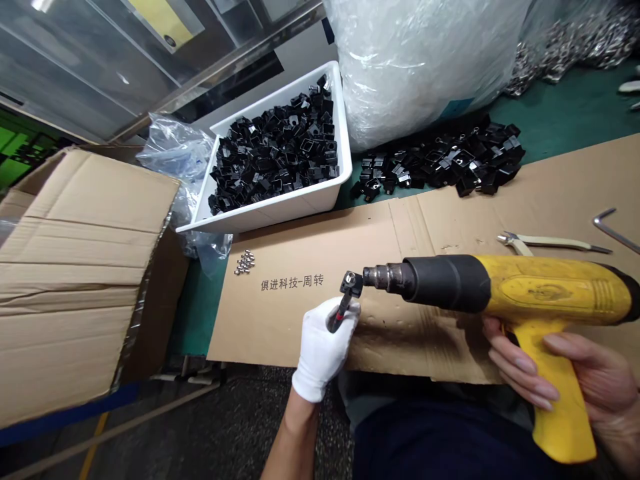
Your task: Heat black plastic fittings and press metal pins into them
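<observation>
Left hand, white-gloved: fingers clenched round dark slim rod, thin red mark near its lower end, small black bracket on its tip; grip partly hidden. Right hand, bare: fingers wrapped round yellow heat gun, its metal nozzle just beside bracket, apart or touching hard to tell. Beneath, cardboard sheet. On it, right: pliers, hex key, cut off by frame edge; left: small metal pieces, too small to identify. Farther: white tub of black brackets, more black brackets on green mat, plastic sack. Left: open carton, cut off.
</observation>
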### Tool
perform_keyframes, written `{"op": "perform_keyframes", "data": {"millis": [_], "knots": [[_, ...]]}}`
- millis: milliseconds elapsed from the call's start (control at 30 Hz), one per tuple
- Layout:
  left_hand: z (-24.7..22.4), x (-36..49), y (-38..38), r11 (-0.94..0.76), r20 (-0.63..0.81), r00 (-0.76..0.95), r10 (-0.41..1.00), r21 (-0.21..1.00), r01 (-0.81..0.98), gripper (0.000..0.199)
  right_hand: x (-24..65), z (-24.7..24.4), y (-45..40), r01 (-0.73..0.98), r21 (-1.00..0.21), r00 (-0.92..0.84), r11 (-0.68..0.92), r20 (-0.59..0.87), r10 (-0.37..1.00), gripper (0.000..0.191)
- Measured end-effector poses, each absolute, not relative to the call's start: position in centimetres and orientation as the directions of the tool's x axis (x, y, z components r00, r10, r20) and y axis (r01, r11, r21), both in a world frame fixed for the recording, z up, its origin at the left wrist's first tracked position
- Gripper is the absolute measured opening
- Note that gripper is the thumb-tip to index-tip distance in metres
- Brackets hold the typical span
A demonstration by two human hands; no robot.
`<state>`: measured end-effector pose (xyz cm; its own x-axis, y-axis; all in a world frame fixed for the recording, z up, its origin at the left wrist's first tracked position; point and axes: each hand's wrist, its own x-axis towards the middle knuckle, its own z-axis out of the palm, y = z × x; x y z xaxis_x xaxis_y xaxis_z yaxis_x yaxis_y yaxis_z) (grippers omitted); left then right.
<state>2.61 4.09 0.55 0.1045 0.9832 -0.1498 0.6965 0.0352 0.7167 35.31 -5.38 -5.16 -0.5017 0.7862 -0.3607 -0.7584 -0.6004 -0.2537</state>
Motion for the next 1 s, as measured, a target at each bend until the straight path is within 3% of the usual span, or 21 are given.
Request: {"op": "perform_keyframes", "data": {"millis": [1000], "knots": [[0.6,2.86,3.88,-0.008,-0.118,0.14,0.983,0.737,0.676,0.016,35.41,-4.86,-5.74,-0.759,-0.255,-0.451,-0.6,-0.459,0.766,0.043]]}}
